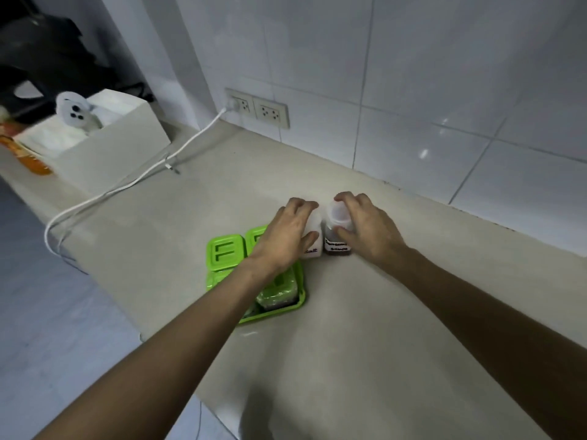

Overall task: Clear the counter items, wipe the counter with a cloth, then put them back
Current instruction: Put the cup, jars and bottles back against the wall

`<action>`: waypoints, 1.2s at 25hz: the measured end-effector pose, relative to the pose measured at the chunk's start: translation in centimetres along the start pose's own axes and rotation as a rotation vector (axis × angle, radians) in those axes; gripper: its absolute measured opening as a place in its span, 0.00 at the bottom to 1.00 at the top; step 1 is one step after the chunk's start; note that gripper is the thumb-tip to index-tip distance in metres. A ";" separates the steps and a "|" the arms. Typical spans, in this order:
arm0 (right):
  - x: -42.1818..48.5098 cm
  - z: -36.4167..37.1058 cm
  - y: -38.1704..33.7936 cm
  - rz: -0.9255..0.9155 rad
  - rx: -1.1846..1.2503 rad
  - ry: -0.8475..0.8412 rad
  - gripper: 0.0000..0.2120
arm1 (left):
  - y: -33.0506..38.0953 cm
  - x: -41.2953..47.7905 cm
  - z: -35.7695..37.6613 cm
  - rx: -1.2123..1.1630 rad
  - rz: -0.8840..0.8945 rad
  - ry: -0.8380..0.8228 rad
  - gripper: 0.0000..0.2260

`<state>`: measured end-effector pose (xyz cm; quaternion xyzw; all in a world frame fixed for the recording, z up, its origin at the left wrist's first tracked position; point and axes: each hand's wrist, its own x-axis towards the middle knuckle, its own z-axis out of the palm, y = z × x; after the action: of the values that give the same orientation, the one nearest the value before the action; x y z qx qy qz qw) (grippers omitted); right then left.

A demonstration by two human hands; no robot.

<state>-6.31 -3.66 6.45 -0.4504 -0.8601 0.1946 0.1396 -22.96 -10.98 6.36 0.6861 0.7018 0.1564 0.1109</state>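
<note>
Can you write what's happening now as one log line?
left hand: on salt jar | right hand: on dark jar | green tray: on counter

This is a home kitchen; a pale stone counter [254, 173] runs along a wall of large white tiles [444, 74]; a double socket [258, 108] sits low in the tiles with a white cable [133, 182] plugged in; small seasoning jars [337, 236] with handwritten labels, one reading salt, stand beside green-lidded containers [224, 253] in a tray; a white box [114, 144] and an orange bottle [30, 157] sit farther along; the floor [47, 312] is pale tile.
</note>
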 end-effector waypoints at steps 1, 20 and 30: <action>-0.4 -0.3 0.1 -0.004 -0.012 0.017 0.24 | 0.1 0.1 0.1 0.003 0.010 0.036 0.23; -20.3 -19.3 30.9 0.440 -0.235 0.340 0.24 | 31.4 9.4 9.1 -0.217 0.431 -0.255 0.20; -21.1 -18.7 34.8 0.512 -0.236 0.349 0.26 | 41.3 15.0 16.3 -0.072 0.477 -0.163 0.21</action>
<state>38.22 0.78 5.63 -0.6916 -0.6987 0.0423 0.1782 20.86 5.46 7.48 0.8382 0.5027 0.1471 0.1516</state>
